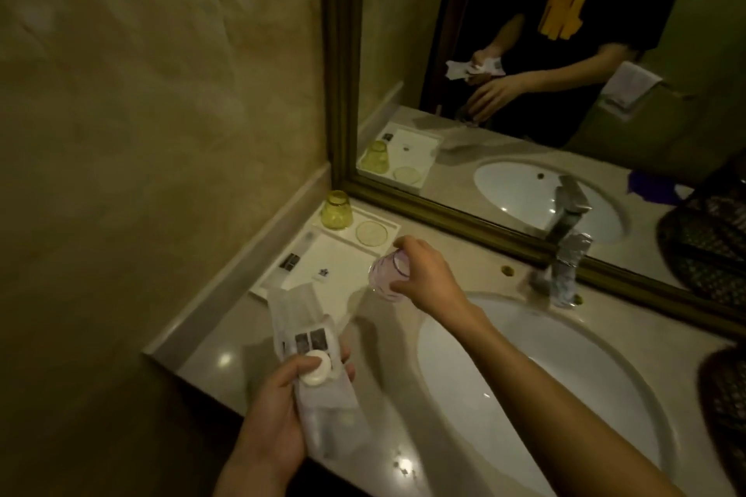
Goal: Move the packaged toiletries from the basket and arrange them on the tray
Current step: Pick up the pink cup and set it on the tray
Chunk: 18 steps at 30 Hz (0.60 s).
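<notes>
A: Your left hand (278,408) is closed around a bunch of packaged toiletries (306,339): flat white sachets fanned upward, with a small round white piece (317,367) pinned under your thumb. You hold them above the desk (456,258), just off the near end of the tray (343,266).

B: And your right hand (424,274)?

A: It grips a pink glass (387,274), tilted, fingers wrapped round it, at the tray's right edge and slightly above it.

B: What lies on the tray itself?

A: A yellow glass (336,210) stands upside down in its far corner, a round coaster (371,232) beside that. One long packet (291,258) lies along the tray's left side, and a white card with a small dark mark (323,273) covers the middle.

B: The basket?

A: A dark woven basket (724,399) shows at the frame's right edge, well apart from the tray, across the sink (537,383). I cannot tell what it holds.

B: Anything behind the tray?

A: The mirror's frame (444,214) runs right behind it, and the tap (565,274) stands to its right.
</notes>
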Each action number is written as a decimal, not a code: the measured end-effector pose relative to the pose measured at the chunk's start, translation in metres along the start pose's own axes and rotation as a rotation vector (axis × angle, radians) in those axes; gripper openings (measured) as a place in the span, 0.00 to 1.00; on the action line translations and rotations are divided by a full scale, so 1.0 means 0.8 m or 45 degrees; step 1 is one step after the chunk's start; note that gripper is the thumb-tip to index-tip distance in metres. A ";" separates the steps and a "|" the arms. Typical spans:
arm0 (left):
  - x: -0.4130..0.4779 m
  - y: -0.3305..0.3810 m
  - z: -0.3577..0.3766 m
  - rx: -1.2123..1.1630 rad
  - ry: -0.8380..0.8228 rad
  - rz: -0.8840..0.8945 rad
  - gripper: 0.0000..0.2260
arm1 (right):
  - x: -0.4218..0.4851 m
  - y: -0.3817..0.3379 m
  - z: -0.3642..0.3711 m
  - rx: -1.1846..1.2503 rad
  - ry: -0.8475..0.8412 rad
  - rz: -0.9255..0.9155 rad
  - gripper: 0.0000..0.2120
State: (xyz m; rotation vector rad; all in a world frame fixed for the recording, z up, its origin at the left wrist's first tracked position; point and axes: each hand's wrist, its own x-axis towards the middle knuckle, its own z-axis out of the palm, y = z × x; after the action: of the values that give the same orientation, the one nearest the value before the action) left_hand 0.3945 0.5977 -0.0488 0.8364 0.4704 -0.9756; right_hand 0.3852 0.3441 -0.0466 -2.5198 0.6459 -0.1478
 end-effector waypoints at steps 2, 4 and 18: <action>0.014 0.012 -0.001 -0.024 0.032 0.002 0.18 | 0.052 0.003 0.015 -0.017 0.000 0.034 0.27; 0.031 0.025 0.001 -0.069 0.043 -0.005 0.15 | 0.102 0.006 0.028 -0.030 -0.016 0.072 0.26; 0.129 0.110 0.061 0.174 0.060 0.040 0.20 | 0.286 0.033 0.085 -0.125 -0.149 0.189 0.23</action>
State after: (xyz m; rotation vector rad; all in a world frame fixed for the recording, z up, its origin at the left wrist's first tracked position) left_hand 0.5220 0.5304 -0.0543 0.9890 0.4331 -0.9684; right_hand 0.5913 0.2473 -0.1244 -2.5397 0.8062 0.0859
